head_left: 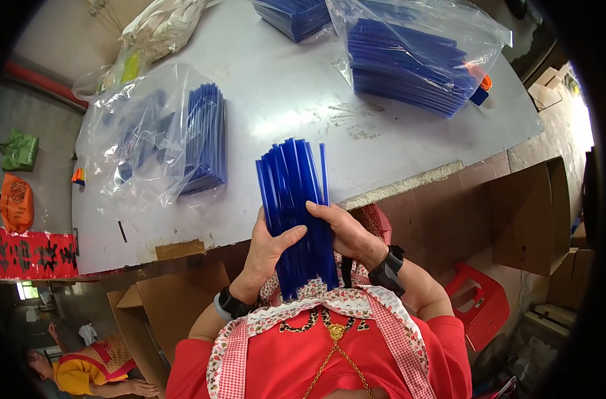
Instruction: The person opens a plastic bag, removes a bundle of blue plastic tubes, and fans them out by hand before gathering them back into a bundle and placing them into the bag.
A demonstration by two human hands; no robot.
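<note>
A bundle of blue plastic strips (293,179) is held between my two hands, in front of my apron and just past the table's near edge. My left hand (268,247) wraps round the bundle's left side, its thumb lying across the front. On the right side my right hand (343,229) grips the same bundle with its thumb on top. One strip at the right stands slightly apart from the others. The strips' upper ends are uneven, and their lower ends reach down to the apron. Fingers behind the bundle are hidden.
On the grey table (270,86), a clear plastic bag (133,143) with blue strips (206,133) lies left. Another bagged stack of strips (409,70) lies far right. Cardboard boxes (526,219) and a red stool (479,306) stand near. A person (90,366) is at lower left.
</note>
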